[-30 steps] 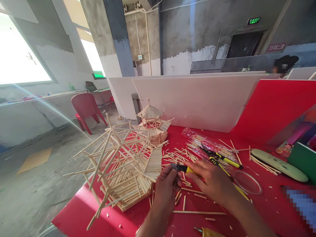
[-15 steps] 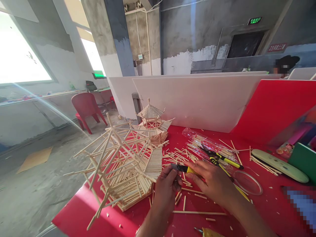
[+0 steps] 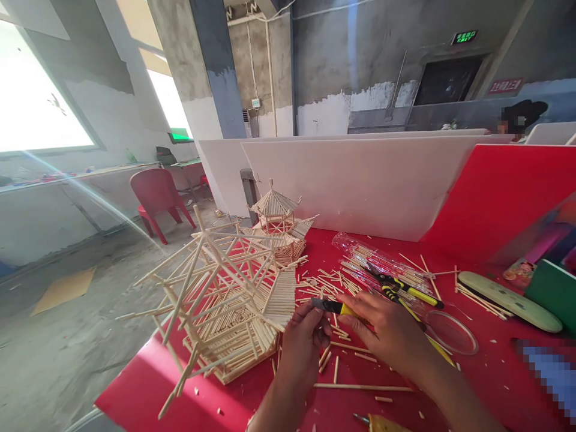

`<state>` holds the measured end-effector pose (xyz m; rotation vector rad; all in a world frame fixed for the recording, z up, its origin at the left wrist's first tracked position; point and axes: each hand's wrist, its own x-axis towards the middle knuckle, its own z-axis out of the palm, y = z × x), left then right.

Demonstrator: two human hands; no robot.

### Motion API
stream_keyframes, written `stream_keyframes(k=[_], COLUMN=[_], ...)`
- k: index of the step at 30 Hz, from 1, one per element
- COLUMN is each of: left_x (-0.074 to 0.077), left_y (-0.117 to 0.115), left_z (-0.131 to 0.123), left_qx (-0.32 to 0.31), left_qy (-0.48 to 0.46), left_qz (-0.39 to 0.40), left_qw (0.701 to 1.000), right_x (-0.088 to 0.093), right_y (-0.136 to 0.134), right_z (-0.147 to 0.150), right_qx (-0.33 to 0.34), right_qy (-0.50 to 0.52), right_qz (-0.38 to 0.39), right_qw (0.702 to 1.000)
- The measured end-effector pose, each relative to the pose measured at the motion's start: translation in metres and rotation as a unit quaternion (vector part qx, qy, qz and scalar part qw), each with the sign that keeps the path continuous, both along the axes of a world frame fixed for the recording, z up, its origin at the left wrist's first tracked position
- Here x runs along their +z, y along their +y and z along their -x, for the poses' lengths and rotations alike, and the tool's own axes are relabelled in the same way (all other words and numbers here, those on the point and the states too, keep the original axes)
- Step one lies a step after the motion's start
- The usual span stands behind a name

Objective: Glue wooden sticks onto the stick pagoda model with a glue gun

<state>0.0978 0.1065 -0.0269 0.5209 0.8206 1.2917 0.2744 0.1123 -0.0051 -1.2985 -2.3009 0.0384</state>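
Just past R hand (image 3: pixel 378 321): bag (image 3: pixel 345 242) w/ sticks (image 3: pixel 366 253)

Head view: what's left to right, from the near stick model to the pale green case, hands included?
Stick model → left hand → black-yellow tool → right hand → clear ring → case

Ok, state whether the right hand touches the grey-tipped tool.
Touching: the head view shows the right hand gripping the yellow part of the grey-tipped tool.
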Motion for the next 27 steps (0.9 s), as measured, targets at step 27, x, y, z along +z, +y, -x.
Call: stream_keyframes(k=[27], left_x=[0.0025], left_y=[-0.0071], left_z=[-0.0067], left_qx=[0.034], left_qy=[0.008], left_qz=[-0.036], left_qw=[0.999], right_x=[0.0095], right_y=[-0.0078], right_z=[-0.0078], right_qx=[0.013], right_qy=[0.012], right_qz=[0.004], right_qw=[1.0])
